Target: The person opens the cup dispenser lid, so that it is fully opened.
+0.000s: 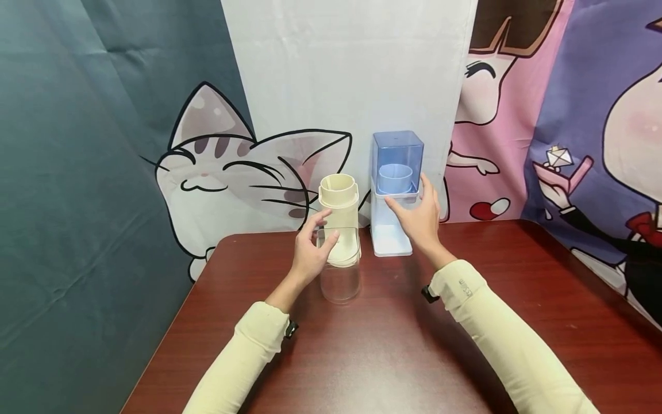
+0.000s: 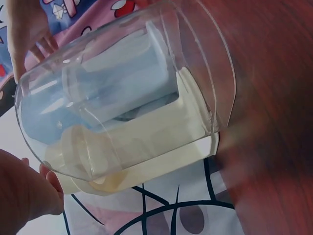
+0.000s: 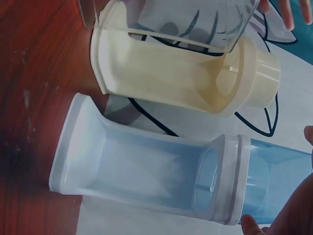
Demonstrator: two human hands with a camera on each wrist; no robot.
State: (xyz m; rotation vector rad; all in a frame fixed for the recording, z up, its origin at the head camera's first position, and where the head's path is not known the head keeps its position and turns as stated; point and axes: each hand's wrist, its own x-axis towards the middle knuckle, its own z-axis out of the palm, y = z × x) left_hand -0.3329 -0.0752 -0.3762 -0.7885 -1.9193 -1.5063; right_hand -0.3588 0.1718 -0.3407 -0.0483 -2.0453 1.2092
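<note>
A clear, open-topped container (image 1: 340,284) stands on the table in front of a cream dispenser stand (image 1: 338,218). My left hand (image 1: 308,253) is at the container's upper rim, thumb and fingers apart; whether it touches the rim is hard to tell. To the right stands a white dispenser base (image 1: 391,238) with a see-through blue box (image 1: 398,152) on top. My right hand (image 1: 421,221) is spread around the lower part of the blue box, thumb to the left and fingers to the right. Firm contact there does not show. The right wrist view shows both stands side by side.
The reddish-brown table (image 1: 383,356) meets a printed cloth backdrop (image 1: 305,69) just behind the stands. A drawn cat (image 1: 207,172) shows on the cloth at left.
</note>
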